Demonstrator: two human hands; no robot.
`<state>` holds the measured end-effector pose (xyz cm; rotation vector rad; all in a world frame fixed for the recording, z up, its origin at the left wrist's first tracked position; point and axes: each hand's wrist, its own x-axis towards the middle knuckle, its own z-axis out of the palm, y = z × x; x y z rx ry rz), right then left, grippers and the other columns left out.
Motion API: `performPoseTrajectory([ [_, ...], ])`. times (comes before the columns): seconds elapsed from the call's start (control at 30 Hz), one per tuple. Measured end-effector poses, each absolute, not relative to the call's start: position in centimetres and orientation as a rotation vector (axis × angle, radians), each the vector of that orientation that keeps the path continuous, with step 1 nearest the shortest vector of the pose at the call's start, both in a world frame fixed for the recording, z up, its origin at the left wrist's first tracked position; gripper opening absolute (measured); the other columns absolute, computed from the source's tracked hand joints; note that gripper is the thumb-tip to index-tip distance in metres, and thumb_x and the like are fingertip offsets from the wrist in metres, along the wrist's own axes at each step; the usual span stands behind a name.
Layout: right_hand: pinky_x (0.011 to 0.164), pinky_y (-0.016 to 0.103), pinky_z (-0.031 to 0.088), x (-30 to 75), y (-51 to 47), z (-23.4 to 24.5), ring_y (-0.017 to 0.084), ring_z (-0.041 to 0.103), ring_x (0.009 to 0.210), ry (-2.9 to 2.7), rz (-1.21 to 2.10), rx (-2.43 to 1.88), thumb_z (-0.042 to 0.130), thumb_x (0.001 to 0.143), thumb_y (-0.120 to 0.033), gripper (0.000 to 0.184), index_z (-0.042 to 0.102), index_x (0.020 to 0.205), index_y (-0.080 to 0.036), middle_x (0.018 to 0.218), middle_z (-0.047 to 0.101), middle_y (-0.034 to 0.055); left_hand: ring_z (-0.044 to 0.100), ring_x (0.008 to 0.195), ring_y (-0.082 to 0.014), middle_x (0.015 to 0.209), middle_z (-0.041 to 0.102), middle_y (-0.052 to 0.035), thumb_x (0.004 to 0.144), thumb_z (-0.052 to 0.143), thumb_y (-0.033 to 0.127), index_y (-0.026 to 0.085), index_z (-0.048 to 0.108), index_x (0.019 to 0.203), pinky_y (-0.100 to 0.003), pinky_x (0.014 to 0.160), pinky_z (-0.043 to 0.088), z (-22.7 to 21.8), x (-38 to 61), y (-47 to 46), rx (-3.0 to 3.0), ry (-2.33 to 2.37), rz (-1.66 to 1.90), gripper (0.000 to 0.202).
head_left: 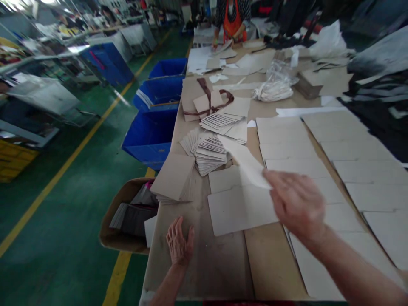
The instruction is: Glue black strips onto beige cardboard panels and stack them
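Note:
My right hand (296, 202), smeared by motion, pinches the corner of a thin white sheet of card (247, 159) tilted above the table. Beneath it lie overlapping grey cardboard panels (239, 208) with rounded corners. My left hand (180, 242) rests near the table's left edge, fingers stretched out, holding nothing. Just beyond it is a stack of square beige cards (174, 176). Fanned stacks of cards (212, 151) spread farther back. To the right, long rows of overlapping panels (293, 159) cover the table (219, 272).
A cardboard box (110, 231) with dark pieces stands on the floor at left, with blue bins (149, 131) behind it. Brown ribbon (208, 102) and a clear plastic bag (276, 83) lie farther back. A person in an orange apron (232, 21) works at the far end.

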<state>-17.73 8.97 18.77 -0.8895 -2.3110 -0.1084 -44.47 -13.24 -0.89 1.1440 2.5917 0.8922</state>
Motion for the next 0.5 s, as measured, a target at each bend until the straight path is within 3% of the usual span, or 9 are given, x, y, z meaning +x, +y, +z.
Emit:
performPoseTrajectory([
  [0.1,0.086,0.041,0.044,-20.2,0.2,15.0,0.023,0.062,0.107,-2.407,0.210,-0.756,0.045,0.094,-0.014,0.047,0.049,0.139,-0.028,0.123,0.068,0.0046,0.038,0.136,-0.0269,0.146,0.043,-0.0122,0.091,0.040,0.053,0.022,0.038,0.140,-0.047,0.111,0.034,1.8,-42.2,-14.9,1.016,2.183,1.227,0.057],
  [0.17,0.083,0.041,0.044,-22.4,-4.2,12.5,0.024,0.062,0.105,-2.423,0.334,-0.700,0.044,0.095,-0.015,0.044,0.050,0.138,-0.023,0.124,0.067,0.0067,0.039,0.136,-0.0282,0.151,0.038,-0.0106,0.085,0.045,0.065,0.025,0.032,0.144,-0.044,0.108,0.040,3.7,-40.2,-16.0,0.872,1.733,1.405,0.072],
  [0.27,0.080,0.041,0.045,-25.4,-8.8,9.7,0.025,0.062,0.100,-2.425,0.501,-0.682,0.047,0.094,-0.016,0.034,0.060,0.125,-0.019,0.118,0.069,0.0103,0.053,0.125,-0.0320,0.136,0.055,-0.0138,0.069,0.060,0.074,0.021,0.044,0.137,-0.043,0.101,0.047,5.4,-37.5,-16.6,0.529,1.487,1.521,0.088],
  [0.37,0.085,0.038,0.048,-26.6,-11.0,8.2,0.022,0.062,0.099,-2.469,0.832,-0.631,0.055,0.090,-0.019,0.026,0.065,0.114,-0.021,0.110,0.070,0.0075,0.064,0.108,-0.0310,0.110,0.069,-0.0138,0.072,0.066,0.061,0.014,0.057,0.122,-0.043,0.095,0.050,6.2,-37.1,-16.5,0.196,1.707,1.459,0.069],
  [0.5,0.106,0.044,0.040,-24.7,-10.2,6.7,0.024,0.050,0.125,-2.094,1.199,-0.870,0.057,0.087,-0.027,0.042,0.057,0.128,-0.025,0.135,0.057,0.0079,0.065,0.105,-0.0277,0.107,0.071,-0.0105,0.080,0.061,0.049,0.018,0.055,0.125,-0.041,0.092,0.052,8.1,-39.4,-17.6,0.135,1.738,1.452,0.056],
])
